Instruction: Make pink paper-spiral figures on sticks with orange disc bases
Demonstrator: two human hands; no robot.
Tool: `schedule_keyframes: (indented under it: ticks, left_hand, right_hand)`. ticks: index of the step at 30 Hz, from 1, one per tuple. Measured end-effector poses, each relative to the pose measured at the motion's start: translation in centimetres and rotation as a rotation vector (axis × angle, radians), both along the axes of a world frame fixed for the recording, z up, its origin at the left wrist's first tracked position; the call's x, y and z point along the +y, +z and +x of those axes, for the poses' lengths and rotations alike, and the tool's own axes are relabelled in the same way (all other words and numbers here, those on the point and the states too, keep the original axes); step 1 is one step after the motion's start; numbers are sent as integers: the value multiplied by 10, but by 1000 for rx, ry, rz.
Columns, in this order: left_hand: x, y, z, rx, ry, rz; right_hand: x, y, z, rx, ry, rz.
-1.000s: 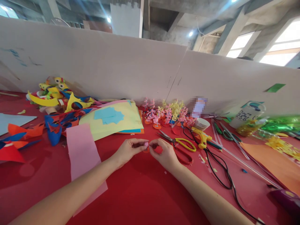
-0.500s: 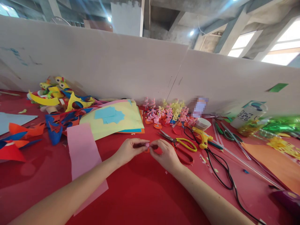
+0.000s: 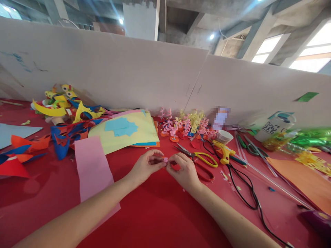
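A small pink paper piece [image 3: 165,159] is held between my two hands, just above the red table. My left hand [image 3: 146,167] pinches its left side with the thumb and a finger, another finger lifted slightly above. From the right, my right hand [image 3: 183,169] grips the same piece between thumb and fingertips, which partly hide it. Right of my right hand lie scissors [image 3: 206,159] with one yellow and one red handle. A pink paper sheet [image 3: 91,165] lies under and beyond my left forearm.
Pink and yellow curled-paper figures [image 3: 184,125] stand behind my hands. Stacked coloured sheets [image 3: 124,134] lie to their left. On the right are a yellow glue gun [image 3: 223,151] with a black cord [image 3: 248,186], more scissors [image 3: 254,148] and orange paper [image 3: 300,175]. A white board [image 3: 129,72] closes the back.
Both hands have shifted slightly right with the pink piece. The left fingers have spread, one lifting off, and the right fingertips have moved in closer around the piece.
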State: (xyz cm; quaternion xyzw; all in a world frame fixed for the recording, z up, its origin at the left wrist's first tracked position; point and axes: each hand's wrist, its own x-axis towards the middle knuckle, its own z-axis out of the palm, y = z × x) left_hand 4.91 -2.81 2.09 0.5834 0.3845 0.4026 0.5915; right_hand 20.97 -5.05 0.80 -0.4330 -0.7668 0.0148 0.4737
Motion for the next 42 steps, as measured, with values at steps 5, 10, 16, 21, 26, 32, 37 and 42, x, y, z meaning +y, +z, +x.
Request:
schedule_keyframes:
  ticks: [5, 10, 16, 21, 26, 32, 37, 42]
  left_hand:
    - [0, 2, -1, 49, 34, 114]
    - [4, 0, -4, 19, 33, 97]
    - [4, 1, -5, -35, 46, 8]
    - [3, 3, -4, -45, 8, 5]
    - [3, 3, -5, -37, -13, -18]
    - [4, 4, -5, -9, -15, -43]
    - [3, 3, -5, -13, -14, -40]
    - [2, 1, -4, -24, -9, -57]
  right_hand:
    - [1, -4, -1, 69, 55, -88]
    - [3, -5, -1, 107, 115, -144]
    - [4, -3, 1, 141, 37, -124]
    - [4, -2, 2, 129, 83, -114]
    - [2, -2, 2, 91, 76, -94]
    - [3, -2, 4, -43, 83, 17]
    - [3, -4, 3, -72, 56, 38]
    - [1, -5, 1, -130, 20, 57]
